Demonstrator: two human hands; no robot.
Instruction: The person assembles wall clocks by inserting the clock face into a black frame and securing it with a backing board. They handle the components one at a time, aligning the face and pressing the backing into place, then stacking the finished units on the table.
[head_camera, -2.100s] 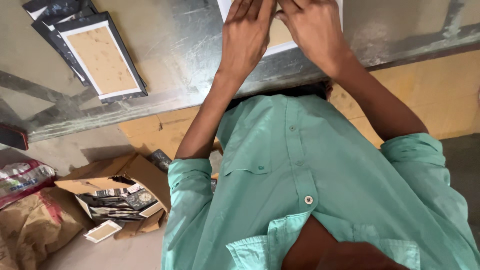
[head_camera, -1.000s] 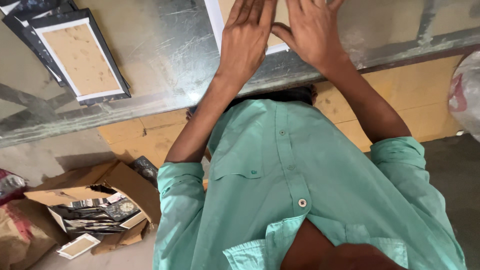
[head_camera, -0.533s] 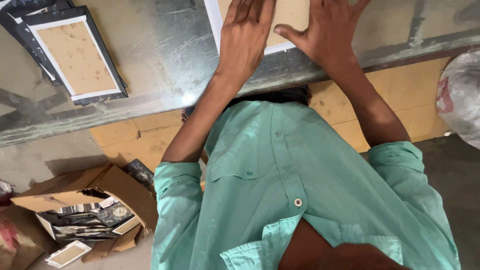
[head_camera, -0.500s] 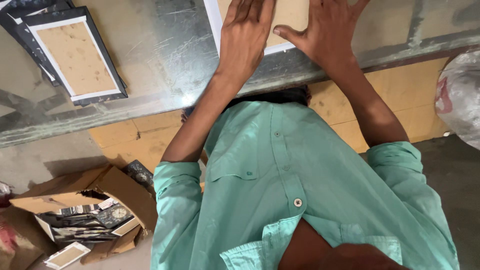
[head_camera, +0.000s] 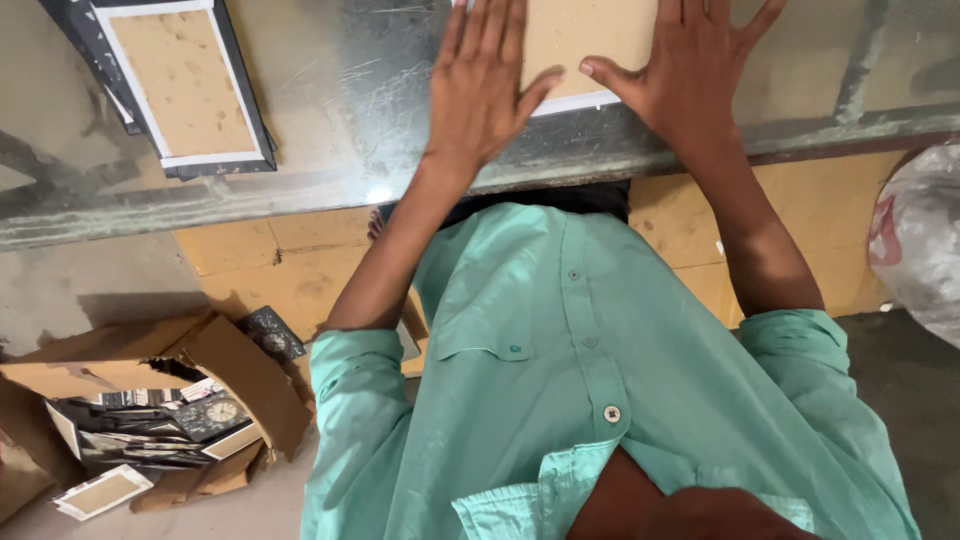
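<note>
Both hands lie flat with the fingers spread out. They grab nothing. They press down on a frame that lies face down on the table, so its brown back shows. The left hand covers the frame's left side, and its thumb rests on the brown back. The right hand covers the right side, and its thumb points in at the white edge. The two thumbs are near each other but do not touch. The frame sits close to the near edge of the grey, shiny table, and its far part runs out of view at the top.

Another frame, dark with a brown back, lies well to the left on the same table. It seems to sit on a stack.

On the floor at the left is an open box full of frames. A plastic bag sits at the right.
</note>
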